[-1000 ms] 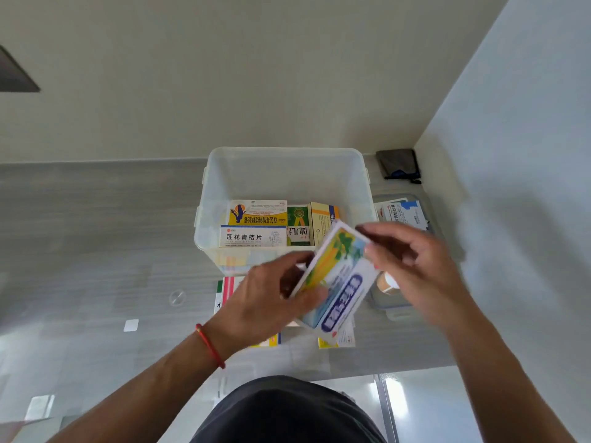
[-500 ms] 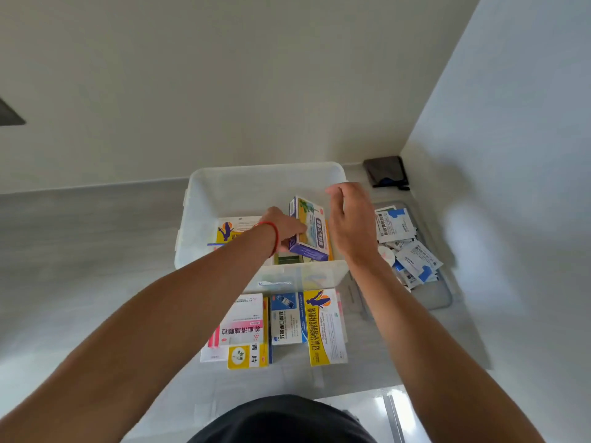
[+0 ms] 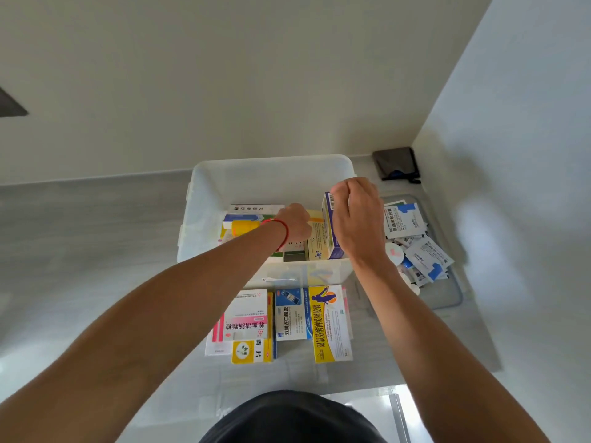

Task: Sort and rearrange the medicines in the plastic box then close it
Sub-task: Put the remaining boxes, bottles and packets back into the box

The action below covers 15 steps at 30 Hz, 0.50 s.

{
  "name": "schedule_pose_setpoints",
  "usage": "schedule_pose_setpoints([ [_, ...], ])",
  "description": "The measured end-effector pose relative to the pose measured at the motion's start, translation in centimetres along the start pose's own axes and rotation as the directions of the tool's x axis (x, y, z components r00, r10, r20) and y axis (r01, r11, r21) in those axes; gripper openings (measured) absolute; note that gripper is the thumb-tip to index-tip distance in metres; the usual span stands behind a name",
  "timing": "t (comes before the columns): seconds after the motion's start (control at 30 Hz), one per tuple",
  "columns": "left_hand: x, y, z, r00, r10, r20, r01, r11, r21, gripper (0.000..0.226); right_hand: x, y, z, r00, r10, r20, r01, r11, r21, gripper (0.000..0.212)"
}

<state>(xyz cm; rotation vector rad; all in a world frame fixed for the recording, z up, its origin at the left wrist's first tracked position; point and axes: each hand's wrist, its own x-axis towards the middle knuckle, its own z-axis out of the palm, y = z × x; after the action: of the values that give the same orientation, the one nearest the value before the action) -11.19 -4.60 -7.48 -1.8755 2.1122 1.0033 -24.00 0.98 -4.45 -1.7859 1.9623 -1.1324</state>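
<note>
The plastic box [image 3: 271, 183] stands open on the counter [image 3: 96, 251] and is part-filled along its near side. The right hand [image 3: 358, 219] pinches a purple-edged carton [image 3: 331, 231] on edge at the right end of that row. The left hand [image 3: 294, 223] reaches in beside it; its fingers are hidden, so their grip cannot be determined. Remaining: the cartons [image 3: 281, 324] before the box, and the sachets [image 3: 415, 241] on the lid [image 3: 454, 298] to its right. Closing is not yet possible.

L fingers [image 3: 295, 223] hidden — behind cartons [image 3: 315, 238].
</note>
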Motion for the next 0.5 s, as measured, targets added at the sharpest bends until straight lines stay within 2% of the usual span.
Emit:
schedule_pose_setpoints([
  [0.13, -1.3, -2.5, -1.8, 0.984, 0.079, -0.161, -0.091, 0.994, -0.066, 0.037, -0.1, 0.2, 0.1, 1.0, -0.018, -0.001, 0.017, 1.0, -0.009, 0.03],
  [0.23, -1.6, -5.3, -3.2, 0.973, 0.054, -0.226, -0.056, 0.998, -0.002, 0.043, 0.0, 0.2, 0.2, 1.0, -0.017, -0.002, 0.017, 1.0, -0.004, 0.03],
  [0.3, -1.7, -6.6, -3.6, 0.988, 0.033, -0.149, -0.019, 0.995, 0.093, 0.043, 0.0, 0.2, 0.2, 1.0, -0.022, 0.0, 0.022, 1.0, -0.013, 0.03],
  [0.4, -2.0, -8.0, -3.4, 0.999, 0.039, 0.03, -0.043, 0.988, 0.146, 0.032, 0.0, 0.2, 0.2, 1.0, -0.028, -0.001, 0.028, 0.999, -0.029, 0.03],
  [0.5, -2.4, -9.0, -3.3, 0.996, 0.062, 0.066, -0.071, 0.984, 0.162, 0.031, 0.1, 0.2, 0.1, 0.999, -0.036, -0.004, 0.036, 0.999, -0.04, 0.029],
])
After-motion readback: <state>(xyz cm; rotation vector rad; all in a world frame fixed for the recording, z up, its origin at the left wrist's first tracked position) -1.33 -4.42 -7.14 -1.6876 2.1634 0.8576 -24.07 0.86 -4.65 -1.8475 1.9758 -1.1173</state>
